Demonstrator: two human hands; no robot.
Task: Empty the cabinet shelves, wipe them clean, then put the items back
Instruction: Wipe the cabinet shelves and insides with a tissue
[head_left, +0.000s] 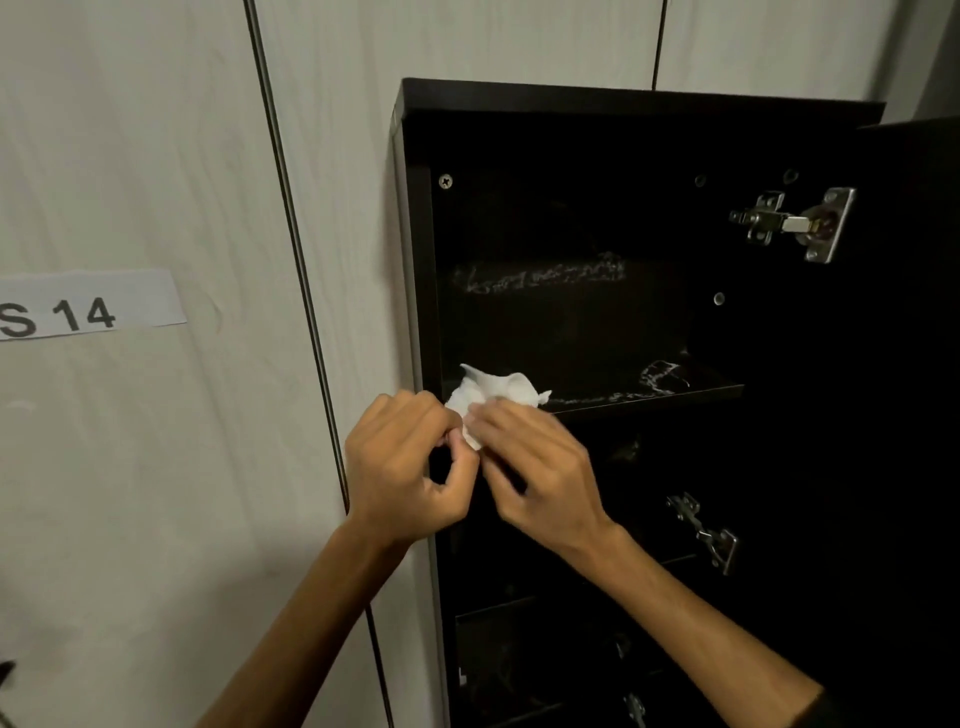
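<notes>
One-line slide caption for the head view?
Both hands, left hand and right hand, bunch a white tissue before the open black cabinet's bare upper shelf.

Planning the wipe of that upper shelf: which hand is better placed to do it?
Right, probably. The right hand lies over the white tissue at the shelf edge, in front of the opening; the left hand only pinches its near corner, by the cabinet's left wall.

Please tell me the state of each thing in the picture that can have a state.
Cabinet door: open.
Upper shelf: bare, with whitish streaks.
White tissue: crumpled, held by both hands.
Left hand: pinching the tissue.
Right hand: gripping the tissue.
Top hinge: swung open.
</notes>
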